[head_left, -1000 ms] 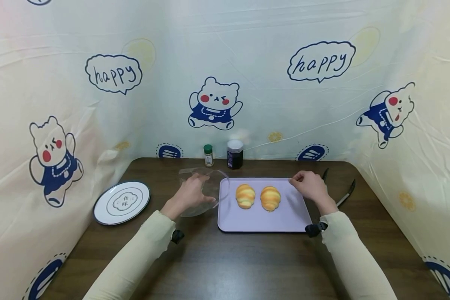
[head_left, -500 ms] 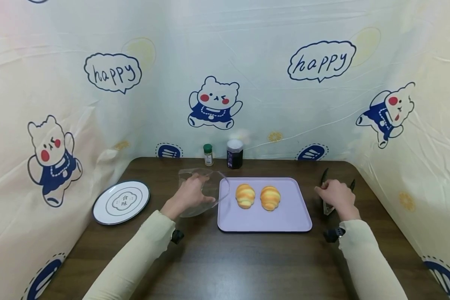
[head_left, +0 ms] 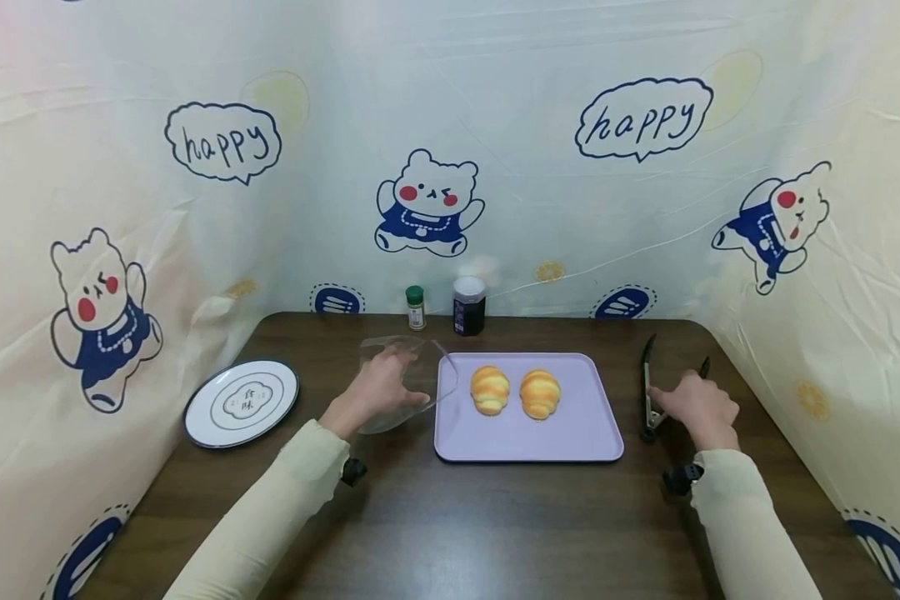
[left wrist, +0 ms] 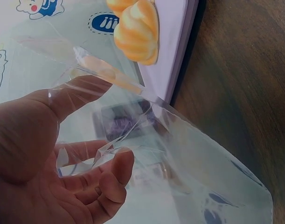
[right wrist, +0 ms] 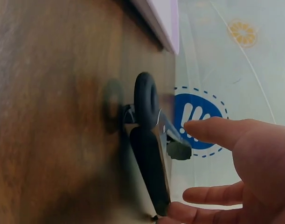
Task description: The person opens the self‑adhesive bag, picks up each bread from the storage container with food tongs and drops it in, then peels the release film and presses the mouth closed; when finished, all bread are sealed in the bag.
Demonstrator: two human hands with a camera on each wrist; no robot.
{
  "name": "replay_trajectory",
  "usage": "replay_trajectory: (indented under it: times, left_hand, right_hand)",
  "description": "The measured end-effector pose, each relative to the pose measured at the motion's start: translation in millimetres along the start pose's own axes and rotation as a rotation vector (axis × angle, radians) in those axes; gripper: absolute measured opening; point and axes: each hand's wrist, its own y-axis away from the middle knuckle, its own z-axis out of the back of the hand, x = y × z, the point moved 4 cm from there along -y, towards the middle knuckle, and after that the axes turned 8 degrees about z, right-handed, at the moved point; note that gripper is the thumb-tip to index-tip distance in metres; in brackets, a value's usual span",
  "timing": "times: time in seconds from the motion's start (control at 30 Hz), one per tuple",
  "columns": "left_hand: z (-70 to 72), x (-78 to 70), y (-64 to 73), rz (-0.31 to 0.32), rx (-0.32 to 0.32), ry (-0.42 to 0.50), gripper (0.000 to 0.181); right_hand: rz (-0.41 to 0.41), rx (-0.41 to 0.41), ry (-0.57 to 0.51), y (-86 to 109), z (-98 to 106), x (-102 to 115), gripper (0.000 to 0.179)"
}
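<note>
My left hand (head_left: 378, 390) holds a clear plastic bag (left wrist: 217, 154) beside the tray's left edge. The thumb stands apart from the curled fingers, and the thin film spreads between and around them. At the right my right hand (head_left: 699, 408) is over a pair of tongs (head_left: 647, 375) with black ends and metal arms. Thumb and fingers are spread at the two arms of the tongs (right wrist: 149, 163). Two golden croissant-shaped breads (head_left: 490, 390) lie side by side on the lilac tray (head_left: 525, 446).
A white plate (head_left: 221, 427) with a dark rim lies at the table's left. Behind the bag stand a small green-capped bottle (head_left: 416, 313) and a dark jar (head_left: 469, 315) with a white lid. A patterned curtain hangs along the table's back and sides.
My right hand has moved rightward from the tray's right corner to the tongs, and its fingers have spread. The left hand keeps the bag in the same place.
</note>
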Motion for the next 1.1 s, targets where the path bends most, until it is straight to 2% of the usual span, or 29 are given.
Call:
replay_trajectory:
  times: [0.2, 0.33, 0.57, 0.77, 1.0, 1.1]
  left_hand:
    - [0.5, 0.3, 0.7, 0.004, 0.003, 0.003, 0.082]
    - [0.3, 0.1, 1.4, 0.003, 0.006, -0.006, 0.082]
    - [0.4, 0.3, 1.2, 0.005, 0.009, -0.004, 0.081]
    - [0.7, -0.1, 0.3, 0.008, 0.013, -0.003, 0.08]
    - [-1.0, 0.3, 0.5, 0.003, 0.019, -0.021, 0.082]
    - [-1.1, 0.0, 1.0, 0.0, 0.023, -0.021, 0.082]
  right_hand:
    - [-0.024, 0.032, 0.049, -3.5, -6.4, -1.2, 0.114]
    - [-0.012, 0.057, 0.06, -4.2, -8.5, -0.9, 0.116]
    - [0.027, 0.06, -0.013, -5.4, -7.6, -1.5, 0.11]
    - [0.023, 0.082, -0.044, -6.3, -7.0, -5.9, 0.106]
    - [0.025, 0.113, -0.148, -4.0, -3.8, -16.1, 0.076]
    - [0.007, 0.094, -0.159, -4.3, -1.9, -18.8, 0.076]
